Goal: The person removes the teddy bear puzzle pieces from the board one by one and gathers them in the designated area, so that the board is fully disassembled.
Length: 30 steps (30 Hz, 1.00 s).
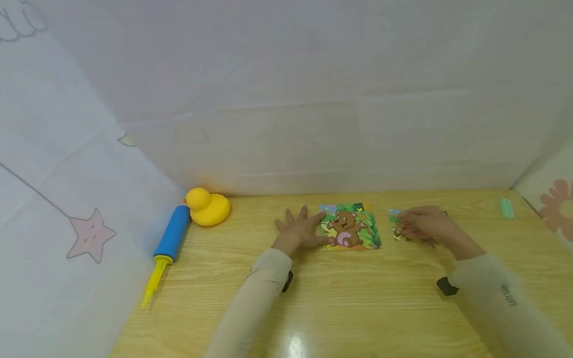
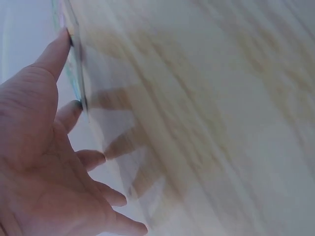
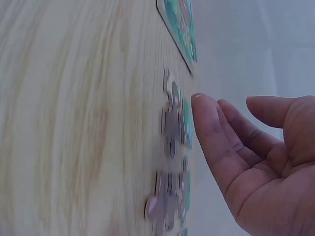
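A square bear picture board (image 1: pixel 347 230) lies on the table in front of me. My left hand (image 1: pixel 298 233), fingers spread, rests at its left side; in the left wrist view the thumb and a fingertip touch the board's edge (image 2: pixel 78 73). To the board's right my right hand (image 1: pixel 427 224) hovers over several loose jigsaw pieces (image 1: pixel 395 234) and hides part of them. In the right wrist view its fingers (image 3: pixel 209 130) are loosely bent, thumb apart, with nothing between them. The jigsaw pieces (image 3: pixel 171 123) lie flat on the wood beneath.
At the table's back left sits a yellow rubber duck (image 1: pixel 209 208), touching or very near a blue and yellow hand pump (image 1: pixel 172 233). A small green object (image 1: pixel 507 208) lies at the far right. Pale cloth walls (image 1: pixel 285 142) stand behind and at both sides of the wooden table (image 1: pixel 357 303).
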Each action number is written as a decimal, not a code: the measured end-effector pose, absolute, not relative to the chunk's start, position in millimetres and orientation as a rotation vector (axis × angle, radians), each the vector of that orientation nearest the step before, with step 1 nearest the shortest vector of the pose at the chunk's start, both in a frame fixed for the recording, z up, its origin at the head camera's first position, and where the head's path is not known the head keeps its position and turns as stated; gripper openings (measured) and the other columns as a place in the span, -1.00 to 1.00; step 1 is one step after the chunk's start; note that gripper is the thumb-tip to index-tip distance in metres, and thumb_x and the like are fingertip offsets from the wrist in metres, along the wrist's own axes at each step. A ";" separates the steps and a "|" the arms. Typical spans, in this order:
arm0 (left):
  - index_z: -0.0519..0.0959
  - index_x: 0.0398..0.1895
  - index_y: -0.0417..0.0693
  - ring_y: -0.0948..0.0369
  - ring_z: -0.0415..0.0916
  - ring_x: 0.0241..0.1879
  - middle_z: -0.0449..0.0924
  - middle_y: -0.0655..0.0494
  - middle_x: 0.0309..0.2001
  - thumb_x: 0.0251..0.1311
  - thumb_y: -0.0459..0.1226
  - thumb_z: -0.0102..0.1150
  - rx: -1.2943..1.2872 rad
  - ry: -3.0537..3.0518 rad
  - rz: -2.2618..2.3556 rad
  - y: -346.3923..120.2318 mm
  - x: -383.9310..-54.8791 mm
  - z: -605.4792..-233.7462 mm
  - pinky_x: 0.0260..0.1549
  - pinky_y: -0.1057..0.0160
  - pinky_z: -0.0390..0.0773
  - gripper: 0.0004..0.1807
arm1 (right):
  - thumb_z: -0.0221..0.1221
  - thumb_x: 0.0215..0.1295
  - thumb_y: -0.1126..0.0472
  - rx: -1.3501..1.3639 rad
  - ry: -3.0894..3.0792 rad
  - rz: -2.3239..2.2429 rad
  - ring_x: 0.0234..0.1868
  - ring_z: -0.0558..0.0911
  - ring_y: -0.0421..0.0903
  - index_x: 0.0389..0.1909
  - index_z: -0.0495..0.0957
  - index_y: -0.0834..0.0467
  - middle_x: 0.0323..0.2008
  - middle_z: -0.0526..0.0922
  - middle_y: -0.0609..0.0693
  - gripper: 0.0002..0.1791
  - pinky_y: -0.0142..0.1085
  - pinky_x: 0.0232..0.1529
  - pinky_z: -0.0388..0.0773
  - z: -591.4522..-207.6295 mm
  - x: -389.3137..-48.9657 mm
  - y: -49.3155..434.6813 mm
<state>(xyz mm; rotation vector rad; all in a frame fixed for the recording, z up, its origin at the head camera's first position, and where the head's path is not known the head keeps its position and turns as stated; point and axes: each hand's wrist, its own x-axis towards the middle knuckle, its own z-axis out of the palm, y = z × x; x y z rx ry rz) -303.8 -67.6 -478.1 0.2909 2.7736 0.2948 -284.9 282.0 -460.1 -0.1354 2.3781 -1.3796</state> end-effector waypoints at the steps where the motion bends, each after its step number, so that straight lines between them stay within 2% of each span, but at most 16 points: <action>1: -0.01 0.59 0.63 -0.42 -0.42 0.57 -0.30 -0.04 0.68 0.08 0.49 0.12 0.296 2.775 0.306 -66.9 -303.5 -477.8 0.34 -0.63 -0.22 0.01 | -0.07 0.64 0.02 -0.147 2.376 -1.378 0.10 0.71 0.16 0.39 0.30 0.49 0.21 0.55 0.46 -0.37 -0.20 0.00 0.73 -460.0 -285.6 278.9; 6: -0.21 0.62 0.62 -0.40 -0.46 0.58 -0.44 -0.10 0.67 0.10 0.42 0.21 0.314 2.787 0.334 -62.3 -303.8 -474.8 0.37 -0.60 -0.22 0.11 | -0.08 0.64 0.02 -0.177 2.377 -1.362 0.05 0.72 0.09 0.40 0.32 0.44 0.21 0.56 0.43 -0.39 -0.19 -0.02 0.74 -459.5 -290.0 263.9; 8: -0.28 0.60 0.67 -0.38 -0.49 0.58 -0.49 -0.06 0.67 0.11 0.42 0.20 0.332 2.795 0.328 -59.6 -305.6 -477.6 0.38 -0.59 -0.24 0.12 | -0.08 0.64 0.04 -0.178 2.377 -1.366 -0.01 0.74 0.03 0.39 0.34 0.44 0.19 0.58 0.42 -0.42 -0.19 -0.06 0.75 -461.1 -292.0 257.7; 12: -0.25 0.61 0.64 -0.29 -0.45 0.61 -0.43 0.00 0.68 0.22 0.40 0.08 0.409 2.804 0.288 -50.6 -302.2 -474.6 0.44 -0.52 -0.26 0.02 | -0.07 0.63 0.10 -0.177 2.351 -1.393 -0.08 0.77 0.00 0.36 0.36 0.46 0.15 0.61 0.41 -0.45 -0.19 -0.09 0.75 -465.6 -295.4 244.5; 15: -0.15 0.63 0.57 -0.21 -0.43 0.64 -0.36 0.04 0.68 0.30 0.36 0.00 0.488 2.795 0.275 -41.6 -298.9 -470.4 0.48 -0.46 -0.26 -0.09 | -0.06 0.62 0.13 -0.168 2.320 -1.407 -0.04 0.76 0.03 0.37 0.35 0.47 0.15 0.60 0.42 -0.46 -0.18 -0.04 0.74 -467.4 -296.8 234.0; 20: -0.03 0.63 0.50 -0.16 -0.47 0.64 -0.35 0.05 0.68 0.42 0.26 -0.05 0.640 2.731 0.348 -28.9 -298.8 -470.2 0.47 -0.46 -0.34 -0.22 | -0.04 0.62 0.12 -0.160 2.320 -1.393 -0.01 0.73 0.04 0.36 0.37 0.45 0.16 0.59 0.41 -0.47 -0.16 -0.01 0.73 -469.6 -299.5 220.1; 24: -0.06 0.61 0.59 -0.11 -0.42 0.65 -0.35 0.13 0.69 0.48 0.19 -0.09 0.671 2.684 0.347 -23.6 -299.1 -471.5 0.48 -0.45 -0.35 -0.29 | -0.02 0.61 0.11 -0.181 2.328 -1.368 -0.03 0.72 0.03 0.30 0.46 0.41 0.13 0.63 0.35 -0.52 -0.18 -0.02 0.73 -471.0 -300.1 213.3; 30: -0.12 0.62 0.57 -0.04 -0.37 0.66 -0.33 0.20 0.68 0.51 0.23 -0.24 0.692 2.644 0.264 -23.3 -298.3 -474.4 0.49 -0.42 -0.37 -0.31 | -0.03 0.61 0.11 -0.191 2.348 -1.325 -0.04 0.71 0.00 0.19 0.55 0.37 0.10 0.62 0.31 -0.56 -0.19 -0.03 0.73 -473.5 -299.5 211.8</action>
